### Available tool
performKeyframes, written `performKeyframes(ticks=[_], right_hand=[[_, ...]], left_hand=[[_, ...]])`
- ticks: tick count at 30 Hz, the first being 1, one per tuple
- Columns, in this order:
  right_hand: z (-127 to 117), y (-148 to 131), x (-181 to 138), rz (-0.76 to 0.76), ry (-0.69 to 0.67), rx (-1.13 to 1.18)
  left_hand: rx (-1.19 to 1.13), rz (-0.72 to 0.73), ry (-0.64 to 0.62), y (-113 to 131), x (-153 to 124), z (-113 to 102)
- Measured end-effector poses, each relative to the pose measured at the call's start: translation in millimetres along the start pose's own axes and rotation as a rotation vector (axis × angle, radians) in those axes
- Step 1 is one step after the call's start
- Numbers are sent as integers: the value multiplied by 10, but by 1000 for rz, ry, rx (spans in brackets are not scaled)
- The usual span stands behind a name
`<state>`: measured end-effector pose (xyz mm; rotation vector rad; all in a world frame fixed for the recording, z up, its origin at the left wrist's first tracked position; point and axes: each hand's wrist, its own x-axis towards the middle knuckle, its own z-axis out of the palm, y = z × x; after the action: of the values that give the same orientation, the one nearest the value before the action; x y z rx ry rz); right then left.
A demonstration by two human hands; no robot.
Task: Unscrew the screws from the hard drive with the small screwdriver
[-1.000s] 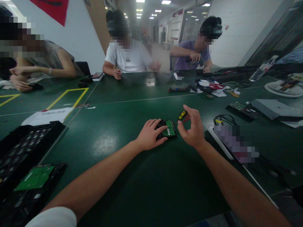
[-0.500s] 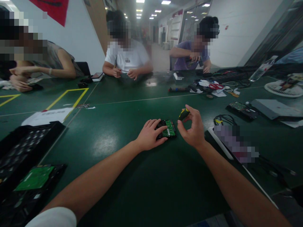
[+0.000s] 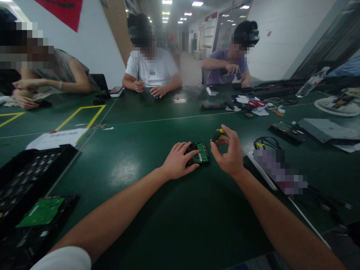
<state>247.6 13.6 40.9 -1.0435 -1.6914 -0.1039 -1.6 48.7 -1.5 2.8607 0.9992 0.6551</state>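
Note:
My left hand [image 3: 177,162] lies flat on a small hard drive with a green circuit board [image 3: 200,153] on the green table [image 3: 157,210], fingers spread over its left side. My right hand [image 3: 229,155] is just to the right of the drive, its fingers closed around the black and yellow handle of a small screwdriver [image 3: 217,135]. The tool stands roughly upright beside the drive's right edge; its tip is hidden by my fingers.
Black trays [image 3: 25,180] with another green-board drive [image 3: 41,212] sit at the near left. A white-edged board [image 3: 264,176], cables [image 3: 264,142] and more drives [image 3: 285,129] lie to the right. Three people sit across the table; scissors [image 3: 255,102] and tools lie near them.
My right hand's fingers closed around the screwdriver handle and turned it slightly. My left hand stayed on the drive. The person opposite in white lowered a hand to the table.

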Motion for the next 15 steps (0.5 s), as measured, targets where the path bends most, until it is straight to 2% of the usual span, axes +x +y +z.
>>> performKeyframes(ticks=[9,15], right_hand=[[-31,-75,45,-44,-20,-50],[-35,-65,52,-54,37,-80]], left_hand=[[8,3,-7,5,0,-8],[1,-6,-7,9,-1,-6]])
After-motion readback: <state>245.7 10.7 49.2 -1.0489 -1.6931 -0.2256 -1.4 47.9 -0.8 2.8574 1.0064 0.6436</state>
